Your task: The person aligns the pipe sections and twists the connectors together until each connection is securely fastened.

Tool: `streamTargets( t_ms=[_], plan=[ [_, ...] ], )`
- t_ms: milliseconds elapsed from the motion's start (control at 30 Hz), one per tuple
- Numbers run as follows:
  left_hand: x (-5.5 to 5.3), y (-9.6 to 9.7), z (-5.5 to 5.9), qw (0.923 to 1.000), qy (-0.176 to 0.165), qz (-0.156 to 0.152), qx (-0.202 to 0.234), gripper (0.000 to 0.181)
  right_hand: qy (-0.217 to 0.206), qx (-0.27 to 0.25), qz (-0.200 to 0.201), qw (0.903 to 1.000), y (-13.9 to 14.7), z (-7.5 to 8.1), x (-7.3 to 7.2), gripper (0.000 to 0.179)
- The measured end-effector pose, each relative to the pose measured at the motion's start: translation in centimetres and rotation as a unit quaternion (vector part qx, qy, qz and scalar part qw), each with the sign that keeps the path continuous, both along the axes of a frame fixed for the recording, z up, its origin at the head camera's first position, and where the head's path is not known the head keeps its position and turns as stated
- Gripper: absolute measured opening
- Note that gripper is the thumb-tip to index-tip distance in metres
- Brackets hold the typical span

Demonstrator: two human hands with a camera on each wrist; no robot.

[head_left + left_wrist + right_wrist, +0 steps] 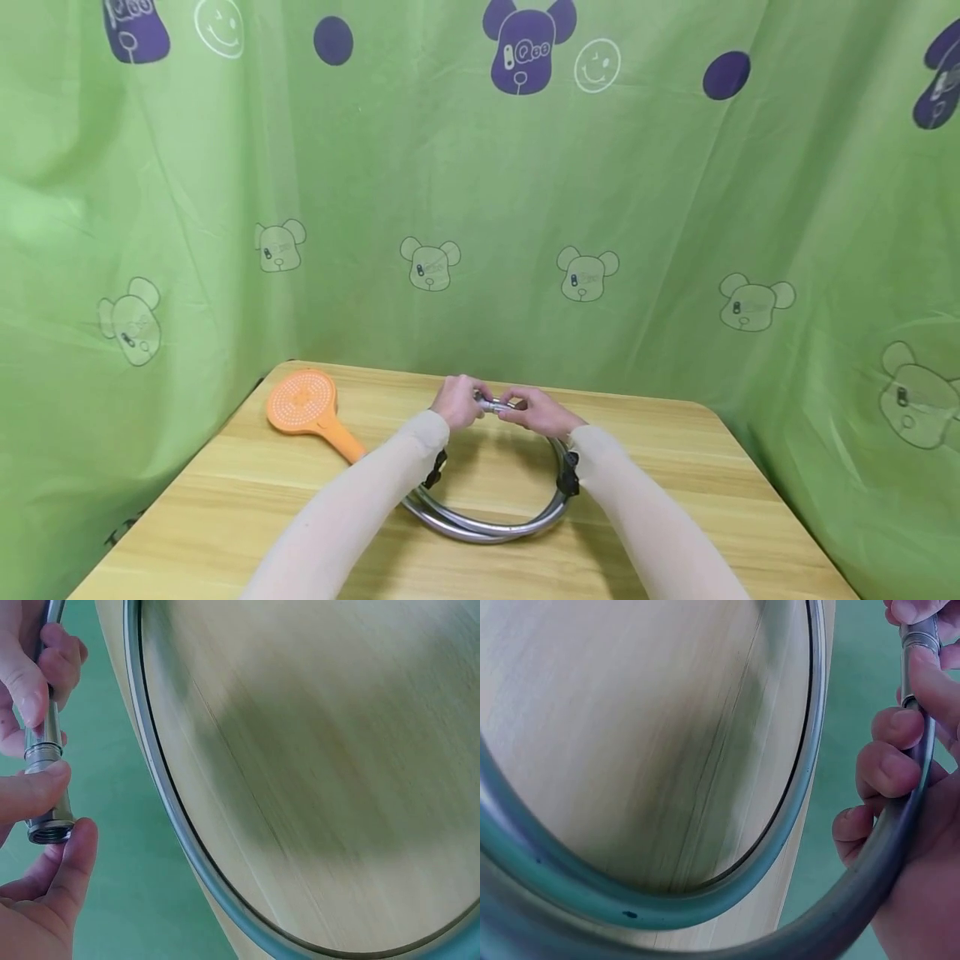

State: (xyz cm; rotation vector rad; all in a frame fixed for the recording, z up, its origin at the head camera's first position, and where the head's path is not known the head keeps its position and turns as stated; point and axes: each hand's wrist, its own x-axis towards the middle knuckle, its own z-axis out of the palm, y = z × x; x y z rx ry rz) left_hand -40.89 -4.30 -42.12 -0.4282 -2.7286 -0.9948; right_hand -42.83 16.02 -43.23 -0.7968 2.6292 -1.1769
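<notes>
A silver shower hose (487,533) lies coiled on the table, its free end raised between both hands. My left hand (456,403) pinches the metal connector (56,806) at that end between thumb and fingers; its threaded mouth faces outward in the left wrist view. Just behind it, my right hand (542,413) grips the hose beside the connector, with several fingers curled round it in the right wrist view (922,772). An orange shower head (302,402) lies at the left with its nozzle face up. Its handle end is hidden behind the left forearm.
Beneath everything is a light wood-grain table (675,467). A green curtain (480,325) printed with bear heads and smiley faces hangs close round its back and sides. A black strap (567,475) sits at the right wrist.
</notes>
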Motion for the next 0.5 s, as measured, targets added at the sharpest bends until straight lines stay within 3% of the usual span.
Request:
streamTargets(
  t_ms=[200,500],
  plan=[
    [0.02,0.03,-0.04,0.9998,0.017,-0.005,-0.002,0.029,0.004,0.001,0.010,0.9999,0.06,0.02,0.06,0.024],
    [-0.10,0.23,-0.09,0.9998,0.020,0.007,0.003,0.031,-0.042,-0.011,0.000,0.9991,0.10,0.51,0.09,0.016]
  ],
)
